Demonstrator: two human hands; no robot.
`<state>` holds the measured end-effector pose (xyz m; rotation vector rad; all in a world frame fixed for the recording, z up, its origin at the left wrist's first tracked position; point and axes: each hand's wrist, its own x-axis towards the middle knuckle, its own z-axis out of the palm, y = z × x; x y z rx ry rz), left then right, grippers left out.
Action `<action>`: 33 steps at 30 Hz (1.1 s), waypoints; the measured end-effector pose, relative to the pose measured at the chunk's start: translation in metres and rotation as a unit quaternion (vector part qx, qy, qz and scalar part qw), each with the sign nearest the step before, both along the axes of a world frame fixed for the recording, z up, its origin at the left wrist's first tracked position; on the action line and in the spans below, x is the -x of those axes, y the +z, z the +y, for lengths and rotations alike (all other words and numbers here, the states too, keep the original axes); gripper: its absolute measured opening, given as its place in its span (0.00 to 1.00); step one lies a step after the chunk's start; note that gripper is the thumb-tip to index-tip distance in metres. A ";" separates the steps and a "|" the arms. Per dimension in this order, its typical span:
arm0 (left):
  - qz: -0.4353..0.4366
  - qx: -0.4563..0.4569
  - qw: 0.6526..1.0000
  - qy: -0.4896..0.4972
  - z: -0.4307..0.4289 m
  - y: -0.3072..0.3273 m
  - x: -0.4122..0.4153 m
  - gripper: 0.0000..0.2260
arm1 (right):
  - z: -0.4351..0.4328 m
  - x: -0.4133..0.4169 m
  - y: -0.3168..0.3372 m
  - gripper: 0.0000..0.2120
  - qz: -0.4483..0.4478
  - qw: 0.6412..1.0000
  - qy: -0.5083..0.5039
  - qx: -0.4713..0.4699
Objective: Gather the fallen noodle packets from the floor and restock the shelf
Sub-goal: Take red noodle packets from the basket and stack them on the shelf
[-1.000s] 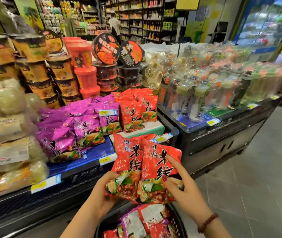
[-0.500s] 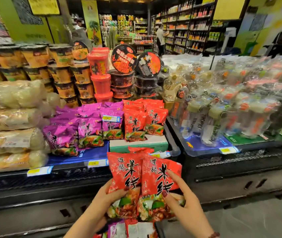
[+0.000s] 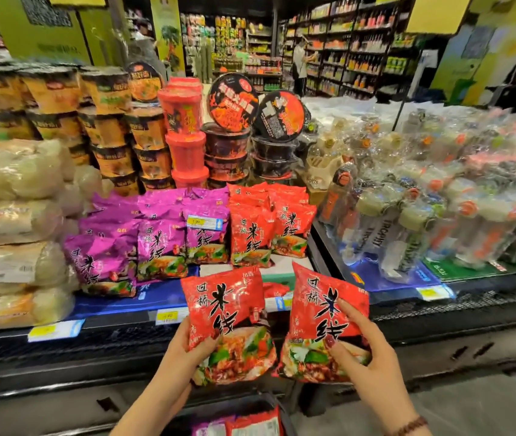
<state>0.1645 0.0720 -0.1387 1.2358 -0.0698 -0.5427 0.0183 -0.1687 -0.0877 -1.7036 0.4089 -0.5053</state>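
- Left grip [image 3: 181, 350]: curled round the lower left edge of one red noodle packet [image 3: 231, 322], my thumb across the printed front and the fingers hidden behind it.
- Right grip [image 3: 366, 357]: pinching a second red packet [image 3: 322, 316] at its right side, thumb and fingertips pressed onto the front face; a beaded bracelet [image 3: 407, 426] sits on that wrist.
- Both held packets: upright, label toward me, side by side with a narrow gap between them, in the air in front of the shelf [image 3: 156, 297] edge and above the basket.
- Basket [image 3: 250, 401]: dark rim at the bottom edge of view, with more packets [image 3: 250, 423], red and purple, lying in it; partly cut off.
- Shelf stock, red [image 3: 266, 228]: matching red packets standing in rows on a pale box, just behind the two I hold.
- Shelf stock, purple [image 3: 156, 240]: purple packets of the same design, directly left of the red rows, on the blue liner.
- Price tag [image 3: 168, 316]: yellow and white, on the shelf's front rail near my left thumb.
- Cup noodles [image 3: 105, 121]: orange-and-black tubs stacked behind the purple rows.
- Red tubs [image 3: 186, 133] and black bowls [image 3: 228, 146]: stacked behind the red rows, two bowl lids propped facing me.
- Pale noodle bundles [image 3: 14, 215]: clear-wrapped, piled at far left.
- Wrapped bottles [image 3: 423, 221]: on the adjoining stand at right; blurred.
- A person [image 3: 299, 64]: standing in the far aisle.
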 end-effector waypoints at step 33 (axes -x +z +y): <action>-0.032 -0.158 0.965 0.208 -0.121 -0.041 -0.094 0.27 | -0.167 -0.301 -0.105 0.43 0.166 0.882 0.103 0.429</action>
